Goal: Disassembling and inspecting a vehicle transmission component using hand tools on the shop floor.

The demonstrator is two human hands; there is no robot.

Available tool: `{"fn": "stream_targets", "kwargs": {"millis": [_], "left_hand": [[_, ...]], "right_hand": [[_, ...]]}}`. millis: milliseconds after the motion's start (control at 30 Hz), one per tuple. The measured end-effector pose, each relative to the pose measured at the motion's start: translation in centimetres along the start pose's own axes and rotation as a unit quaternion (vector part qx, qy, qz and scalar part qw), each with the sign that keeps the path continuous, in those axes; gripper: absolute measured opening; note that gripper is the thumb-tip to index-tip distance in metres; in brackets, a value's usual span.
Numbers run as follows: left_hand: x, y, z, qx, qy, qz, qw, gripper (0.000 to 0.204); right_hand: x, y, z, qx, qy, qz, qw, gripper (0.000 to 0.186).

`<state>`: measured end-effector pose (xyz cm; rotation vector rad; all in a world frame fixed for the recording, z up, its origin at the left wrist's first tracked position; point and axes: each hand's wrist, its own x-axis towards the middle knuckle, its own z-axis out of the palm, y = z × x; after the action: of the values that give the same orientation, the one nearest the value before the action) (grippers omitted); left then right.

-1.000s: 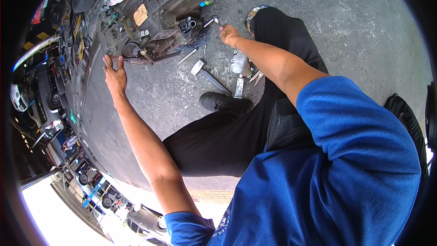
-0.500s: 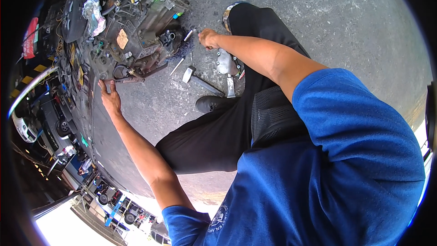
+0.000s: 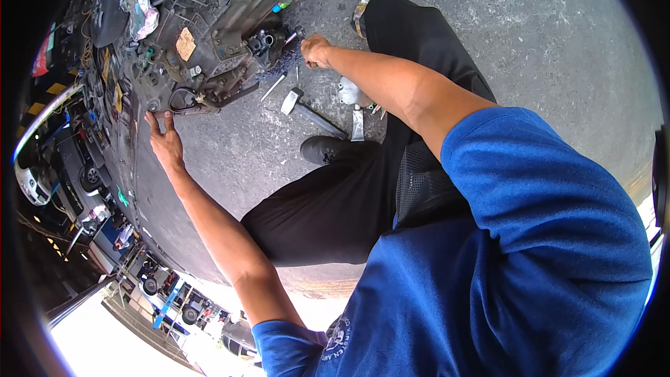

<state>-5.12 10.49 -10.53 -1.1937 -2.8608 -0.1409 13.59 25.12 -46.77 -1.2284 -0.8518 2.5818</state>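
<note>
My left hand [image 3: 165, 141], fingers apart, touches the near left corner of a dirty metal gearbox housing [image 3: 213, 54]. Beside the housing’s pipe opening, my right hand [image 3: 315, 52] is closed on the handle of a silver ratchet wrench with a socket piece [image 3: 293, 35]; part of the handle is hidden by the fingers. On the floor below that hand are a thin metal rod [image 3: 273, 88], a sledge-headed hammer [image 3: 319, 120] and a flat metal blade [image 3: 359, 126]. A cast metal cover [image 3: 349, 93] is partly hidden behind my right forearm.
Crumpled foil [image 3: 139, 7] and a cardboard scrap [image 3: 185, 44] lie on the housing. My black-trousered legs [image 3: 314, 223] are spread on the concrete floor [image 3: 544, 49]. Vehicles [image 3: 87, 174] and workshop equipment line the left edge.
My right hand and the ratchet have shifted slightly toward the housing. My left hand stays at its corner. The whole view has shifted a little, moving the scene leftward in the picture.
</note>
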Motion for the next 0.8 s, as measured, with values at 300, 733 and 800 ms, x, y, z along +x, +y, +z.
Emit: {"fn": "stream_targets", "kwargs": {"millis": [300,733,800], "left_hand": [[0.0,-0.7,-0.4,0.011,0.012,-0.017,1.000,0.069],[0.0,0.7,-0.7,-0.021,0.009,-0.059,0.998,0.067],[0.1,0.8,-0.7,-0.014,0.001,-0.066,0.998,0.066]], "right_hand": [[-5.4,-5.6,2.7,0.038,0.039,0.064,0.996,0.022],[-6.2,-1.2,-1.8,-0.018,-0.028,0.013,0.999,0.035],[-6.1,-1.3,-1.3,0.003,-0.031,0.020,0.999,0.034]]}}
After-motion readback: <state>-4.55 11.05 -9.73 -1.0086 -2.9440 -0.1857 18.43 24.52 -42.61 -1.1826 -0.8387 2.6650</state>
